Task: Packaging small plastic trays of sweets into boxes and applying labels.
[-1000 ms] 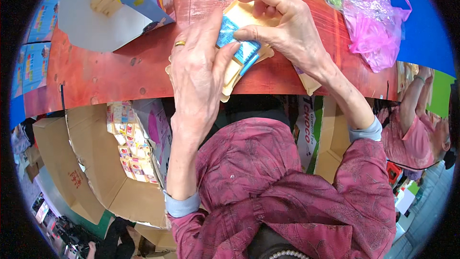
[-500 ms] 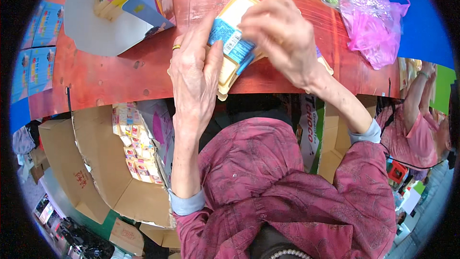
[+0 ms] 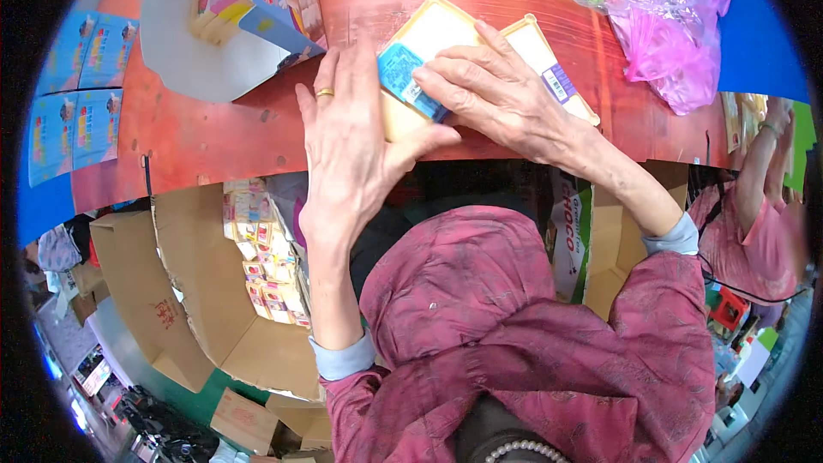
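Observation:
A pale cream shallow pack (image 3: 441, 19) with a glossy blue label (image 3: 399, 68) lies on the red tabletop between my hands. My left hand (image 3: 347, 129), with a gold ring, rests along its left side, fingers stretched and thumb spread across the near end. Fingers of my right hand (image 3: 506, 103) lie extended over the blue label, hiding part of it. Just right of this, a second cream pack (image 3: 533, 45) with a purple label (image 3: 558, 81) lies partly under my right hand.
An opened blue display box (image 3: 287, 0) stands at the far left, near stacked blue packs (image 3: 75, 137). Pink and green plastic bags (image 3: 664, 43) lie far right. Below the table edge are cardboard boxes (image 3: 201, 291), one holding many small packs (image 3: 270, 261). Another person (image 3: 750, 223) is at right.
My right hand has come down from a blurred, raised position onto the blue label. My left thumb has swung out to the right. The second pack shows more now.

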`<state>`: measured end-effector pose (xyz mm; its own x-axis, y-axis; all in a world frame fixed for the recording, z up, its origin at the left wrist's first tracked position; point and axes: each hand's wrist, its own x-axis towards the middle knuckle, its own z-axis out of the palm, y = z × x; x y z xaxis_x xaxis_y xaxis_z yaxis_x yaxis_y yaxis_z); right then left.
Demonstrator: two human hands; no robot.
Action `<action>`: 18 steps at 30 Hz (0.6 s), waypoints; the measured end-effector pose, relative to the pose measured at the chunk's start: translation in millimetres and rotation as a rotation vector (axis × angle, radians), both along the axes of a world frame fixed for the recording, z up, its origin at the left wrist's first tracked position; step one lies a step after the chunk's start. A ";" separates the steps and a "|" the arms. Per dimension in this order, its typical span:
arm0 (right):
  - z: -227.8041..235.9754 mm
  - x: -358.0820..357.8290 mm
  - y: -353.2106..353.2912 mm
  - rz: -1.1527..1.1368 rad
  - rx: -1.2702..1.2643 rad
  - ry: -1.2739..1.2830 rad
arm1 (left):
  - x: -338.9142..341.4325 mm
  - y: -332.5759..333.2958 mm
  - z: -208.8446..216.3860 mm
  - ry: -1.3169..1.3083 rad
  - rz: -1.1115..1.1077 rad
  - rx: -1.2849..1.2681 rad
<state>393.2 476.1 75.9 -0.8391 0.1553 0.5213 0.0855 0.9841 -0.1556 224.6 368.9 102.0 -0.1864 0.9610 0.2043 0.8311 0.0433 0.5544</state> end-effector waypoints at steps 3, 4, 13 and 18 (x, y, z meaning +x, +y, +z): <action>-0.4 2.6 -5.2 0.001 -0.048 0.016 | 7.6 0.3 5.6 0.363 -0.068 -0.059; 0.3 3.0 -6.0 -0.008 -0.056 0.006 | 7.9 1.7 7.5 0.363 -0.065 -0.095; 14.0 -7.5 7.7 -0.121 0.128 -0.292 | -14.5 10.2 25.5 0.204 -0.209 -0.332; 17.1 -17.4 16.9 -0.056 0.207 -0.418 | -20.5 4.7 23.9 0.190 -0.202 -0.313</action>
<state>375.9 493.0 93.0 -0.9771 0.1346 0.1649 0.1527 0.9829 0.1026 204.1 373.6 125.9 0.0248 0.9955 -0.0911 0.9262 0.0114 0.3768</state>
